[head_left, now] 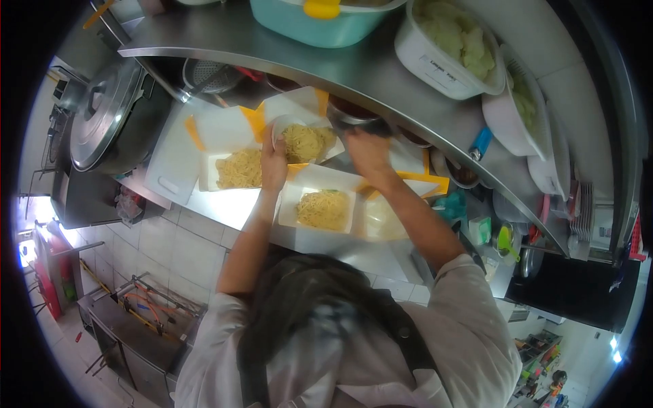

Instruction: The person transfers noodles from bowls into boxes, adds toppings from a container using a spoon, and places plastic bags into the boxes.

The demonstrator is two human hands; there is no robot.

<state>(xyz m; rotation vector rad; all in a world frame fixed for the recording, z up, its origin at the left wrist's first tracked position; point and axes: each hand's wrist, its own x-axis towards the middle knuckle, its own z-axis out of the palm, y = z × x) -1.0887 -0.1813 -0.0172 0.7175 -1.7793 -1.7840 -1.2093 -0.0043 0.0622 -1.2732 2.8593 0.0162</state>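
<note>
On the counter (231, 211), far left, a big lidded pot (109, 115) is sitting by a white cutting board (170, 163). Next right, an open white box of noodles (238, 170) is lying flat. Left hand (274, 163) is gripping the rim of a white bowl of noodles (303, 141), grip clamped on it, bowl held tilted just above the boxes. Below it, a second noodle box (321, 209) is sitting on the counter. Right hand (367, 153) is reaching under the steel shelf (381, 75) toward a dark container (350, 112); grip state: cannot tell. Tubs of food are sitting on the shelf.
</note>
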